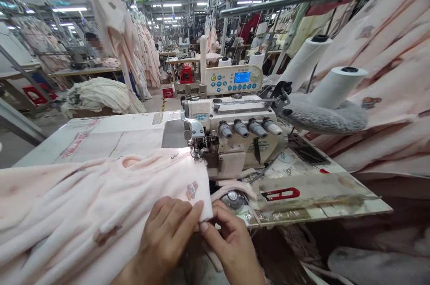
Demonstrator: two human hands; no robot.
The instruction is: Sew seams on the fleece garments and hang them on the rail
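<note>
A pale pink fleece garment (pixel 101 195) with small bear prints spreads over the left of the table, its far edge lying under the presser foot (pixel 197 153) of a white overlock sewing machine (pixel 231 128). My left hand (pixel 171 226) rests on the cloth near its right edge, fingers bent, the fingertips gripping the near corner. Beside it my right hand (pixel 230 240) pinches that same corner between thumb and fingers. The garment's underside is hidden.
Red thread snips (pixel 282 193) lie on the table right of the machine. White thread cones (pixel 339 85) stand behind it. Pink garments (pixel 372 97) hang on the right, and a pale cloth pile (pixel 102 94) sits beyond the table. A person (pixel 94 45) is far left.
</note>
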